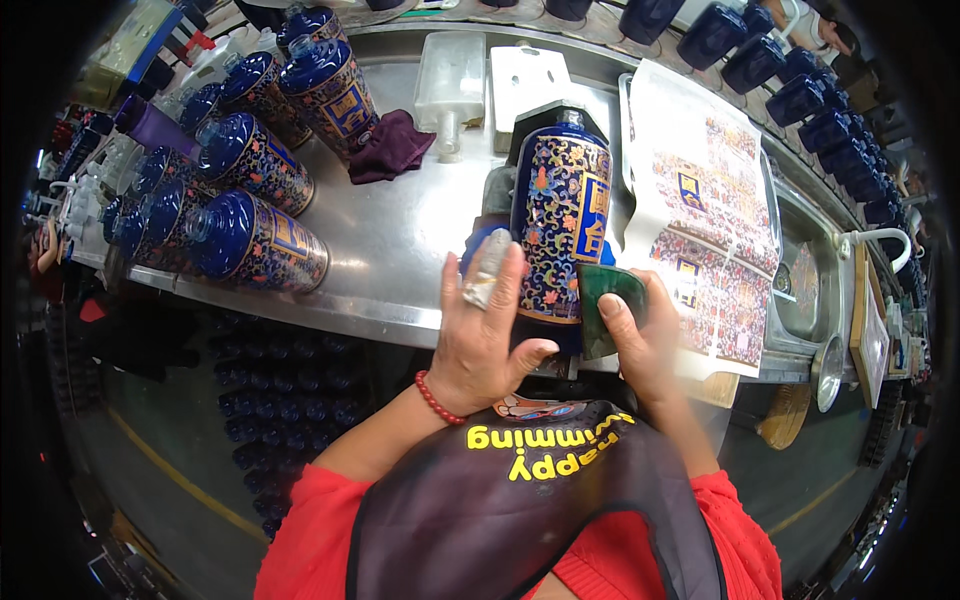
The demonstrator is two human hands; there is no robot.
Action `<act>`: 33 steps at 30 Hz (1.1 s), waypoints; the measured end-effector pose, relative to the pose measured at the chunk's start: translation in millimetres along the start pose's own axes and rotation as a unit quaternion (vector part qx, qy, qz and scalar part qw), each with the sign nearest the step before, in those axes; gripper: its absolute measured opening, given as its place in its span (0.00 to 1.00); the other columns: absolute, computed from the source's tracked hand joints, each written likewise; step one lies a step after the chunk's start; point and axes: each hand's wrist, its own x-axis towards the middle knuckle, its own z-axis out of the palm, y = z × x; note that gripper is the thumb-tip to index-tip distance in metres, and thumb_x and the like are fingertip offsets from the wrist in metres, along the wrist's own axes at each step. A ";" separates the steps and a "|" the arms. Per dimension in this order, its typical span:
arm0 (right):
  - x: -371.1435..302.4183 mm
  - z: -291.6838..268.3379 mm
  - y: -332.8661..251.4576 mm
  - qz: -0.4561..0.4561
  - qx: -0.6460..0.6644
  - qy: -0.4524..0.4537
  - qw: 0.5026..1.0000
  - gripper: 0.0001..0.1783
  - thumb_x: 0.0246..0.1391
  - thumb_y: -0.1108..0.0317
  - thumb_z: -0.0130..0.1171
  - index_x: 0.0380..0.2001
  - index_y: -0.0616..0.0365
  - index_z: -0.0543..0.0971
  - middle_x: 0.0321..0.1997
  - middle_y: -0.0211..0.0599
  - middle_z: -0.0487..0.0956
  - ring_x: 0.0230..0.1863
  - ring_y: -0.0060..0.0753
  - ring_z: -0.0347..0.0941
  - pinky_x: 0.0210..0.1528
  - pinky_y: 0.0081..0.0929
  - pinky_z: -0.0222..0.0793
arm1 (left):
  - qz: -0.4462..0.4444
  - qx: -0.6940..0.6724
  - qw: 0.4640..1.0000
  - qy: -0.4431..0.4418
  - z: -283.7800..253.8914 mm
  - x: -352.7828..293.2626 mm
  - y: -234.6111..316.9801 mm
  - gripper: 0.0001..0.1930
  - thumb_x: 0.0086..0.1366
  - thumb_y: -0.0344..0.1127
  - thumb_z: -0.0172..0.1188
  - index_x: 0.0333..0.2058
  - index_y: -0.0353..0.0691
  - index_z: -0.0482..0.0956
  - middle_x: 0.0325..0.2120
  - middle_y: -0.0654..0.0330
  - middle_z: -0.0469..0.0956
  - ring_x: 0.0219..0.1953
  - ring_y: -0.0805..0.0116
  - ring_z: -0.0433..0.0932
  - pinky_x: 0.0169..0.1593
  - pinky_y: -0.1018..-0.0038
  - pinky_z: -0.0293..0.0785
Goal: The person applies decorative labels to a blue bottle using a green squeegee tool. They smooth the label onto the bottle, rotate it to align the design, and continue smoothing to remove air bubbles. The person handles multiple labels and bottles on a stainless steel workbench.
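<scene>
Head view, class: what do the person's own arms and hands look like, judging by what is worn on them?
The left hand has a greyish-white wrap around one finger, and a red bead bracelet circles that wrist. No glove, wrap or bracelet shows on the right hand. The red sleeves have a dotted texture and end well short of the wrists.

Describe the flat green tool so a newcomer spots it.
At the metal table, find the flowered blue bottle before the person. At its lower right, the right hand grips the flat green tool. Its plain green sets it apart from the bottle and the printed sheets.
</scene>
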 end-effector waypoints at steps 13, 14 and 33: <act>0.6 -0.3 0.5 0.005 -0.005 -0.005 1.000 0.14 0.63 0.64 0.64 0.44 0.61 0.74 0.34 0.30 0.80 0.36 0.18 0.72 0.40 0.21 0.70 | -0.021 0.043 0.999 0.014 -3.2 24.1 -13.9 0.51 0.66 0.72 0.48 0.71 0.31 0.57 0.61 0.39 0.68 0.65 0.36 0.63 0.68 0.34 0.44; 0.6 -0.6 0.2 0.002 -0.008 -0.005 1.000 0.14 0.63 0.64 0.64 0.44 0.61 0.74 0.34 0.30 0.80 0.36 0.19 0.72 0.40 0.21 0.70 | -0.008 0.044 0.999 0.007 -1.6 25.0 -14.2 0.51 0.66 0.72 0.48 0.71 0.31 0.57 0.61 0.39 0.68 0.65 0.36 0.63 0.68 0.33 0.44; 0.1 -2.9 2.0 0.001 -0.019 -0.020 1.000 0.14 0.62 0.62 0.64 0.42 0.61 0.75 0.33 0.31 0.78 0.34 0.22 0.71 0.39 0.24 0.69 | -0.003 0.014 1.000 -0.020 -7.6 76.4 -18.0 0.55 0.66 0.72 0.49 0.71 0.23 0.49 0.64 0.30 0.62 0.67 0.31 0.61 0.70 0.40 0.49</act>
